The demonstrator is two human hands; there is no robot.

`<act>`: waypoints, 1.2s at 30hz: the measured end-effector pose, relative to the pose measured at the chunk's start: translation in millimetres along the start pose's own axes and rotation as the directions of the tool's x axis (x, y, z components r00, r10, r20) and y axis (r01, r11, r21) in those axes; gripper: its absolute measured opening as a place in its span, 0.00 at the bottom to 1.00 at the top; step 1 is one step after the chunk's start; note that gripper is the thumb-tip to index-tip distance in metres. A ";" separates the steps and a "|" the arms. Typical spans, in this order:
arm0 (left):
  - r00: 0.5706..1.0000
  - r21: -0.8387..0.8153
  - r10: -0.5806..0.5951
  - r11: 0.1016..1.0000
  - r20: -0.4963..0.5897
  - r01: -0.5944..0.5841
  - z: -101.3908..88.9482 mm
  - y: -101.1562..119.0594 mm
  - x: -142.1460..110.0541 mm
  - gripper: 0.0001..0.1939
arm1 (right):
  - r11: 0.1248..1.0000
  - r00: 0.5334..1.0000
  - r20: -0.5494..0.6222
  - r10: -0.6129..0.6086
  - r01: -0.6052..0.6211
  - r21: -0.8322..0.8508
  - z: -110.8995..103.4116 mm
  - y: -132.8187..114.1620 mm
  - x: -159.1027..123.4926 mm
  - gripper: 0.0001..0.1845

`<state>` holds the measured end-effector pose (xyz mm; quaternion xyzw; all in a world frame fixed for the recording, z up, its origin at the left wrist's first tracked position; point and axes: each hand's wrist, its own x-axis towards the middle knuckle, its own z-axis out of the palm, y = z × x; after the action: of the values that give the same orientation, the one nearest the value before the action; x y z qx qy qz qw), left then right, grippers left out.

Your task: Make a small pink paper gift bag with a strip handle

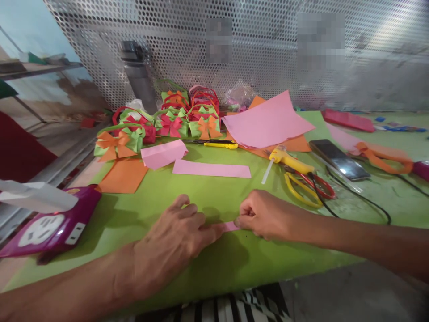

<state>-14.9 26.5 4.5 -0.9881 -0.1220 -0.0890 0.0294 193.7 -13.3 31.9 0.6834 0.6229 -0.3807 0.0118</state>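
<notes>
A narrow pink paper strip (230, 226) lies low over the green tabletop, between my two hands. My left hand (182, 228) is closed, its fingers curled and one fingertip pressed on the strip's left end. At the other end my right hand (263, 214) pinches the strip between thumb and bent fingers. Just beyond my hands lies a wider, flat pink paper strip (212, 169), and beside it a folded pink paper piece (163, 154). The part of the narrow strip under my fingers is hidden.
Small paper baskets with bows (172, 125) stand at the back. To the right are a yellow glue gun (291, 161), scissors (303, 190), a phone (338, 159) and cords. Pink sheets (268, 120) and a cutter (221, 144) lie behind. A purple power strip (56, 223) sits left.
</notes>
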 end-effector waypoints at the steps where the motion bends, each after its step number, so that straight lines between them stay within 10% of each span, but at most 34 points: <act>1: 0.999 -0.004 -0.004 1.000 -0.046 0.004 1.0 -1.4 -2.0 0.13 | 1.000 1.000 -0.006 -0.010 0.010 -0.026 -0.5 -0.1 2.0 0.14; 7: 0.963 -0.001 -0.002 1.000 -0.271 0.002 12.7 -5.3 -8.9 0.10 | 0.988 1.000 -0.012 -0.027 0.024 -0.155 -3.1 -15.3 4.9 0.22; 18: 0.937 -0.012 -0.010 1.000 -0.348 0.006 18.6 -4.7 -8.6 0.10 | 0.981 0.995 0.090 0.045 -0.027 -0.192 -2.5 -43.9 10.2 0.17; 36: 0.976 -0.121 -0.060 0.992 -0.208 0.035 9.9 -3.9 -12.3 0.15 | 0.991 0.993 -0.021 0.118 -0.120 -0.067 -9.2 36.9 -12.2 0.20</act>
<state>-25.9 28.2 -7.3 -0.9699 -0.1363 -0.2010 -0.0177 230.9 -27.3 28.0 0.7218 0.5937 -0.3518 0.0525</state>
